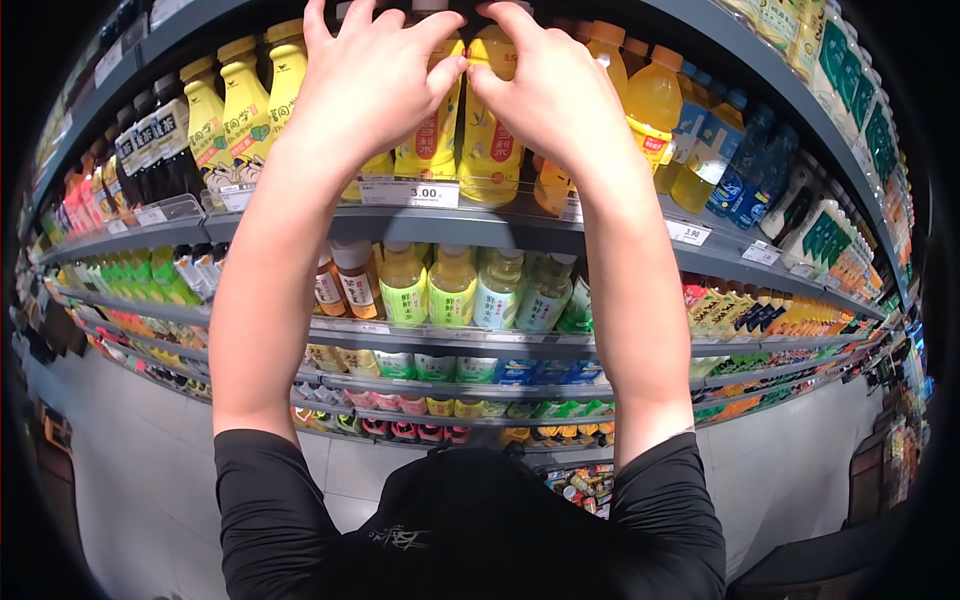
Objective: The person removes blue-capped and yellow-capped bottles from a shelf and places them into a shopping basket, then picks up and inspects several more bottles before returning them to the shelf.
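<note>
Shelf (pixel 450 228), fingers (pixel 436 30) at yellow bottles (pixel 492 140)

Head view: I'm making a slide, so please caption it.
Bare left hand and bare right hand at yellow, red-labelled plastic bottles on a grey drinks shelf.

1. Open air lies between the left forearm (pixel 272 260) and right forearm (pixel 635 260), before the shelf's (pixel 480 232) front edge.
2. Yellow bottles (pixel 433 140) crowd that edge; only a narrow slit parts the middle two.
3. A clear lip (pixel 545 198) along the edge blocks their bases.
</note>
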`<state>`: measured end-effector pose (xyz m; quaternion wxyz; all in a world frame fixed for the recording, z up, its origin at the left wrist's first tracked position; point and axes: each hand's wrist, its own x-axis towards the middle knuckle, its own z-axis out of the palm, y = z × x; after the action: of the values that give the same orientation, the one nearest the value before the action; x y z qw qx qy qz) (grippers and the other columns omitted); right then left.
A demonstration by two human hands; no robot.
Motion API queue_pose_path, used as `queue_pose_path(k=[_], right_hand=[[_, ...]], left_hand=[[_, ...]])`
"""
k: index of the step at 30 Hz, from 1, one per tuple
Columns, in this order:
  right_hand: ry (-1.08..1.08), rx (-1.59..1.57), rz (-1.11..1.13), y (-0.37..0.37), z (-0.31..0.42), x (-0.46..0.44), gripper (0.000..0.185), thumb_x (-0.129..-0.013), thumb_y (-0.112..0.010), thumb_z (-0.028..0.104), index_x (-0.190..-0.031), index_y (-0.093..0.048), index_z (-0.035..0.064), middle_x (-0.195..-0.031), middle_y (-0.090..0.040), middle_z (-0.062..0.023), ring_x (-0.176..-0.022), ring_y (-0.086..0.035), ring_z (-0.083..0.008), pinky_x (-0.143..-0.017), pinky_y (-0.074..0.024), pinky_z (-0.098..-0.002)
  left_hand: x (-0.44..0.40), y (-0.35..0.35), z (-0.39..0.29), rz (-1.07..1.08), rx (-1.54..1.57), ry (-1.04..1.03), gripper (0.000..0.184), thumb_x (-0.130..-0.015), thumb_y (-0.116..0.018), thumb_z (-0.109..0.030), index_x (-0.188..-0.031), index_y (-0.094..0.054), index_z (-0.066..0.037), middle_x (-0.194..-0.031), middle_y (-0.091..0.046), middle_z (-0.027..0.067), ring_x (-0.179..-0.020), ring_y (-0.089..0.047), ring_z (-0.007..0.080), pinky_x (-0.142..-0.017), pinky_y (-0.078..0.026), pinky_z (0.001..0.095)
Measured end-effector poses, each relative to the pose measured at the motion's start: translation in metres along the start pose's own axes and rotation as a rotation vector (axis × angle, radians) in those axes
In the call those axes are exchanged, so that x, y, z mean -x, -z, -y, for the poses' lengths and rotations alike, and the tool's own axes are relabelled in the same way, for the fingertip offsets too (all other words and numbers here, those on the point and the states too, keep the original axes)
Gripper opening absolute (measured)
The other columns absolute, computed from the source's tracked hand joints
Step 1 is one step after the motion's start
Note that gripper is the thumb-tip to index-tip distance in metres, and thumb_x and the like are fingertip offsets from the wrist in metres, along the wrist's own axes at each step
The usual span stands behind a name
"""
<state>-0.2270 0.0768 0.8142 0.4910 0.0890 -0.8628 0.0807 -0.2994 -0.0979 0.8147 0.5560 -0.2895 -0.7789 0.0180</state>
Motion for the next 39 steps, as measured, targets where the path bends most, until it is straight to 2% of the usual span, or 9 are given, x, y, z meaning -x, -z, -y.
queue_pose_path(k=[2, 7, 22, 25, 31, 34, 36, 38, 39], right_hand=[[0.011, 0.008, -0.015, -0.002, -0.003, 0.0, 0.059, -0.093, -0.07, 0.033, -0.145, -0.057, 0.0107, -0.111, -0.067, -0.0274, -0.103, -0.067, -0.044, -0.094, -0.0531, -0.052], [-0.004, 0.013, 0.006, 0.006, -0.001, -0.001, 0.057, -0.094, -0.07, 0.037, -0.144, -0.059, 0.0119, -0.118, -0.066, -0.0277, -0.109, -0.066, -0.0438, -0.098, -0.0496, -0.0538], [-0.006, -0.083, -0.018, 0.002, -0.004, -0.002, 0.059, -0.095, -0.07, 0.043, -0.144, -0.061, 0.011, -0.122, -0.064, -0.0294, -0.111, -0.065, -0.0443, -0.098, -0.0529, -0.05], [-0.073, -0.096, 0.034, 0.009, 0.002, -0.004, 0.057, -0.097, -0.067, 0.041, -0.144, -0.061, 0.0097, -0.121, -0.064, -0.0308, -0.111, -0.065, -0.0444, -0.099, -0.0528, -0.0498], [-0.057, -0.128, 0.025, 0.009, 0.004, -0.002, 0.053, -0.099, -0.064, 0.037, -0.144, -0.061, 0.0076, -0.118, -0.065, -0.0318, -0.111, -0.066, -0.0444, -0.099, -0.0536, -0.0482], [-0.024, -0.215, -0.016, 0.008, -0.001, 0.0, 0.049, -0.098, -0.067, 0.032, -0.14, -0.063, 0.0069, -0.118, -0.066, -0.03, -0.109, -0.066, -0.044, -0.098, -0.0537, -0.0484], [0.14, -0.183, -0.182, 0.022, -0.005, 0.01, 0.052, -0.096, -0.071, 0.03, -0.14, -0.061, 0.0049, -0.118, -0.068, -0.0278, -0.107, -0.069, -0.0407, -0.095, -0.0552, -0.0461], [0.005, -0.245, -0.26, 0.035, -0.01, 0.019, 0.031, -0.094, -0.075, 0.018, -0.121, -0.072, 0.0031, -0.107, -0.072, -0.0083, -0.076, -0.066, -0.0115, -0.07, -0.0556, -0.0286], [0.005, -0.3, -0.376, 0.04, -0.021, 0.027, 0.025, -0.093, -0.074, 0.016, -0.114, -0.072, 0.0025, -0.103, -0.072, -0.0095, -0.075, -0.067, -0.0145, -0.069, -0.0567, -0.0318]], left_hand=[[0.0, 0.003, -0.001, 0.041, 0.062, 0.018, 0.046, -0.103, -0.057, -0.049, -0.142, -0.064, -0.025, -0.115, -0.071, 0.0113, -0.128, -0.057, 0.0323, -0.12, -0.02, 0.0716], [-0.003, 0.001, 0.004, 0.03, 0.082, 0.01, 0.045, -0.102, -0.062, -0.046, -0.142, -0.064, -0.026, -0.114, -0.071, 0.0095, -0.128, -0.057, 0.0294, -0.12, -0.021, 0.0708], [-0.011, 0.015, 0.006, 0.167, 0.129, 0.053, 0.045, -0.1, -0.066, -0.042, -0.141, -0.066, -0.023, -0.114, -0.073, 0.0095, -0.126, -0.057, 0.0299, -0.12, -0.022, 0.0703], [-0.011, 0.012, 0.01, 0.145, 0.139, 0.036, 0.044, -0.101, -0.064, -0.042, -0.142, -0.066, -0.024, -0.114, -0.073, 0.0101, -0.128, -0.057, 0.0303, -0.12, -0.022, 0.071], [-0.008, 0.016, 0.005, 0.163, 0.123, 0.057, 0.043, -0.103, -0.061, -0.043, -0.143, -0.064, -0.026, -0.116, -0.072, 0.0096, -0.129, -0.055, 0.0304, -0.121, -0.021, 0.0704], [-0.007, 0.014, 0.004, 0.167, 0.117, 0.068, 0.044, -0.103, -0.06, -0.043, -0.144, -0.063, -0.027, -0.122, -0.071, 0.0118, -0.132, -0.054, 0.0318, -0.121, -0.021, 0.0689], [-0.002, 0.01, 0.004, 0.08, 0.09, 0.049, 0.045, -0.103, -0.061, -0.042, -0.145, -0.062, -0.027, -0.128, -0.068, 0.0147, -0.135, -0.052, 0.0335, -0.122, -0.022, 0.067], [0.011, 0.007, 0.003, -0.102, 0.043, 0.006, 0.046, -0.102, -0.062, -0.041, -0.146, -0.062, -0.027, -0.136, -0.064, 0.0178, -0.138, -0.05, 0.0355, -0.122, -0.023, 0.0645], [0.016, 0.018, -0.004, -0.116, 0.164, 0.049, 0.046, -0.101, -0.065, -0.038, -0.146, -0.062, -0.028, -0.143, -0.059, 0.021, -0.142, -0.047, 0.0382, -0.123, -0.025, 0.0593]])
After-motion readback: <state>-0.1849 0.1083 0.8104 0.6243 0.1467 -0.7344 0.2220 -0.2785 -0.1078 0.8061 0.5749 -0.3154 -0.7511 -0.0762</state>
